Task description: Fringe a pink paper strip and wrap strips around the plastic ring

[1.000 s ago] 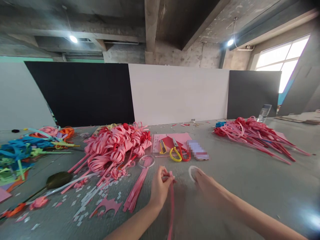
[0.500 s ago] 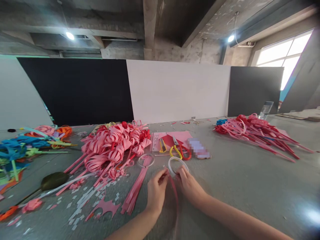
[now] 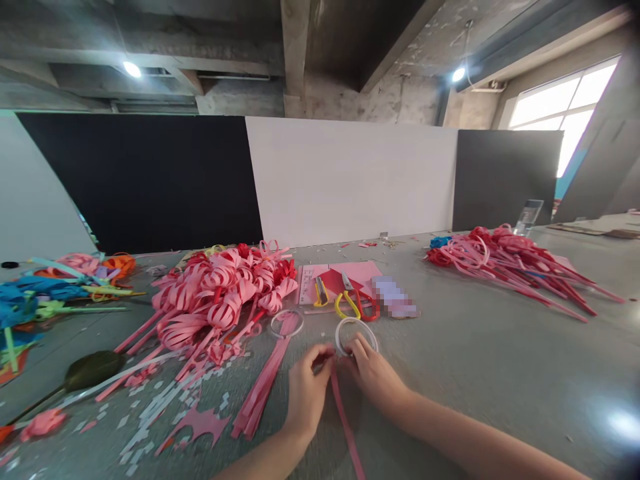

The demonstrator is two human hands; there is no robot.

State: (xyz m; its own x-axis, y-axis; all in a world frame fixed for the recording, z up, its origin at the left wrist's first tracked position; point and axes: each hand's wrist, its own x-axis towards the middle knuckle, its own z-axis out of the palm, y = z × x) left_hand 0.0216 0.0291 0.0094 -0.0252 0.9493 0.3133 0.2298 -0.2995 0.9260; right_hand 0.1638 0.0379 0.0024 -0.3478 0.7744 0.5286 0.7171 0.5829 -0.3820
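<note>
My left hand (image 3: 309, 387) is closed in a pinch on the upper end of a long pink paper strip (image 3: 343, 417), which hangs down toward the near edge of view. Close beside it, my right hand (image 3: 373, 373) has its fingers closed over the near rim of a white tape roll (image 3: 339, 335). The two sets of fingertips almost meet; whether a piece of tape lies between them is too small to tell. Left of my hands, a bundle of pink strips (image 3: 265, 387) lies flat, with a second white ring-shaped roll (image 3: 301, 325) on its far end.
Yellow-handled scissors (image 3: 347, 303), a yellow cutter (image 3: 321, 291) and a phone (image 3: 395, 297) lie ahead. Pink paper flowers (image 3: 220, 287) pile up at left, past white scraps (image 3: 143, 413). More pink and red strips (image 3: 505, 263) lie at right, near a clear bottle (image 3: 529, 217).
My hands have drawn slightly nearer to me, and the pink strip shows more clearly below my left fingers. The view has shifted a little to the right. Both grips look the same.
</note>
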